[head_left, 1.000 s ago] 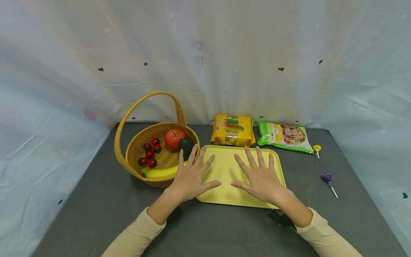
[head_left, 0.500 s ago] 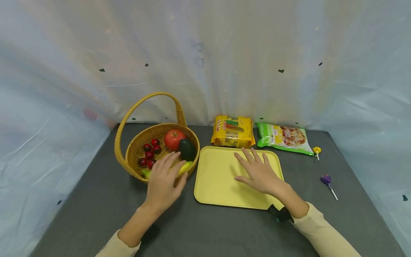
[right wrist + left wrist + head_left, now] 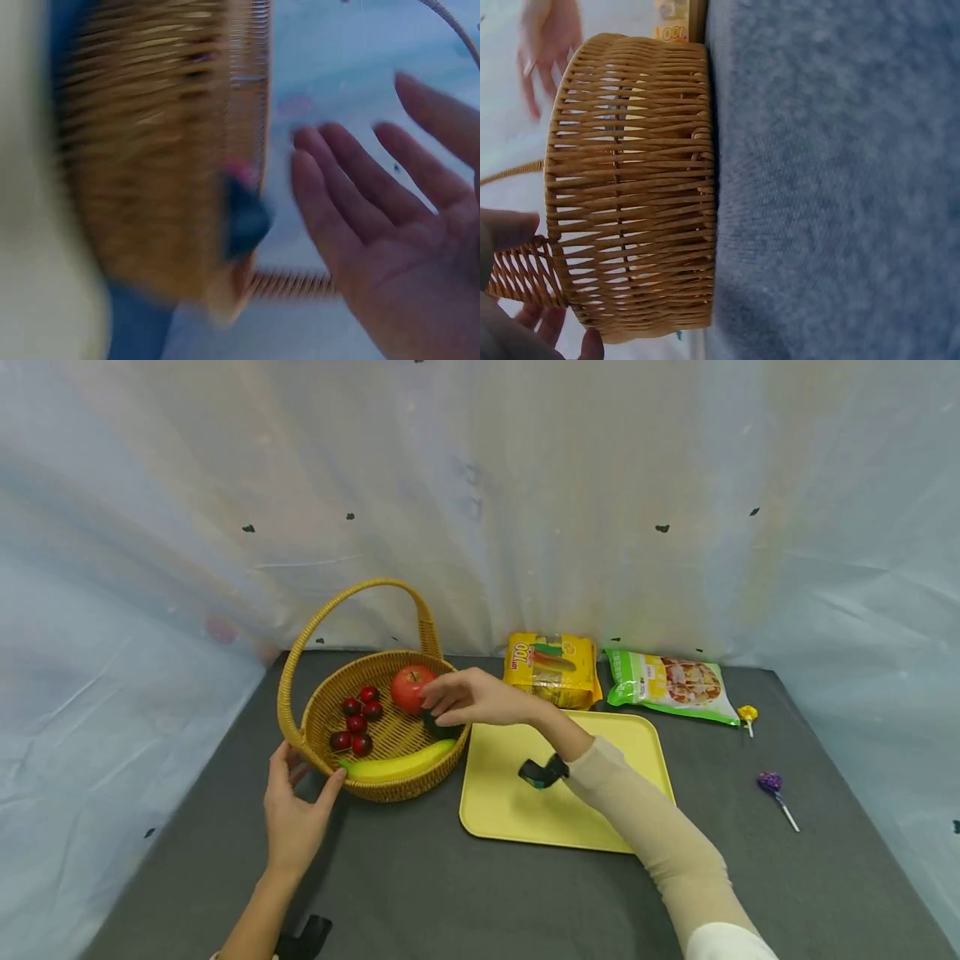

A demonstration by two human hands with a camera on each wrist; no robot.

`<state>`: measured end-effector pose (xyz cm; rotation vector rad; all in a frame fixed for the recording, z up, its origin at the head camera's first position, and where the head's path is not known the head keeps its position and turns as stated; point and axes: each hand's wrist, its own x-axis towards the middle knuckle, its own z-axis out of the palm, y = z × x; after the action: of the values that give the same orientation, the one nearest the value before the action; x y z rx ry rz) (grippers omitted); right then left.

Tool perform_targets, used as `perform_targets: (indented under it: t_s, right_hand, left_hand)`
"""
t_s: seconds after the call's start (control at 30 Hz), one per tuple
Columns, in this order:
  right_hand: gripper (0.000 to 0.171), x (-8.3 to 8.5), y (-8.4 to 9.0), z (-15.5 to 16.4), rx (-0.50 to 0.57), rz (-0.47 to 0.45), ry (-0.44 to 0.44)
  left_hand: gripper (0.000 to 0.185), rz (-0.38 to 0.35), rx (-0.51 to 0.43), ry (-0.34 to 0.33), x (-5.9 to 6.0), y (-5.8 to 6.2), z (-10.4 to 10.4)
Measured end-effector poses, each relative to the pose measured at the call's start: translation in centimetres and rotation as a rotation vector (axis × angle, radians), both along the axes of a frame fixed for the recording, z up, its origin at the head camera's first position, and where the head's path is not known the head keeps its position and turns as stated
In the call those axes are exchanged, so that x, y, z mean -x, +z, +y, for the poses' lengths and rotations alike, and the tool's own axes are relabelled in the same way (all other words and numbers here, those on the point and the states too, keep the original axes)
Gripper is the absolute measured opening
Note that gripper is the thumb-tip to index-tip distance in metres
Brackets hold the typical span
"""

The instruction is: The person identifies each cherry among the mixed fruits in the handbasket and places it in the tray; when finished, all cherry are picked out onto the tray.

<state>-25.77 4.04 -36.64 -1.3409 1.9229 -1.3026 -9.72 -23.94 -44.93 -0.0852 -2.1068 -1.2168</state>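
Observation:
A woven basket (image 3: 397, 789) with a tall arched handle stands at the left of the table. Inside lie a red apple (image 3: 408, 687), several cherries (image 3: 356, 724), a banana (image 3: 401, 765) and a dark green avocado (image 3: 442, 727), partly covered from above. My left hand (image 3: 292, 814) grips the basket at its front left rim, thumb and fingers spread around the foot of the handle, as the left wrist view shows with its fingers (image 3: 551, 324). Above the avocado, my right hand (image 3: 480, 697) hovers over the basket's right side, fingers loosely bent and holding nothing.
A yellow tray (image 3: 487, 814) lies right of the basket, under my right forearm. Behind it are a yellow snack packet (image 3: 553, 670) and a green-and-white food bag (image 3: 671, 687). Yellow (image 3: 747, 714) and purple (image 3: 770, 782) lollipops lie at the right; a pale curtain (image 3: 525, 510) hangs behind.
My left hand has moved left from over the tray to the basket's left rim and taken hold there. My right hand has swung left from the tray to above the avocado.

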Motion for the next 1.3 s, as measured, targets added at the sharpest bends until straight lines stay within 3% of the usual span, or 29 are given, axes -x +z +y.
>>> perform_targets:
  t_s: [0.1,0.2,0.43,0.7,0.97,1.17,1.3]
  right_hand:
    - [0.049,1.5,1.2,-4.7,-0.09,-0.025,0.14]
    - [0.054,2.5,1.3,-8.5,-0.184,-0.076,0.209]
    - [0.058,3.0,-2.2,-12.9,-0.272,-0.3,0.208]
    - [0.052,2.7,-3.4,-14.0,-0.381,-0.193,0.163]
    - [0.035,2.6,-3.8,-14.0,-0.468,-0.24,0.152]
    - [0.031,2.6,-3.7,-13.9,-0.53,-0.197,0.115]
    - [0.027,2.6,-3.7,-13.8,-0.538,-0.149,0.101]
  left_hand:
    - [0.078,-0.006,-0.01,-0.063,0.2,-0.3,-0.2]
    - [0.078,0.009,-0.027,-0.102,0.2,-0.2,0.0]
    - [0.07,0.05,-0.12,-0.116,-0.7,0.6,0.7]
    - [0.063,0.03,-0.216,-0.064,-0.3,-1.1,-0.1]
    - [0.051,0.039,-0.216,-0.042,-1.2,0.8,1.1]
    - [0.055,0.042,-0.216,-0.051,-0.4,-1.0,-0.1]
    - [0.055,0.04,-0.201,-0.038,-0.2,-1.2,-0.3]
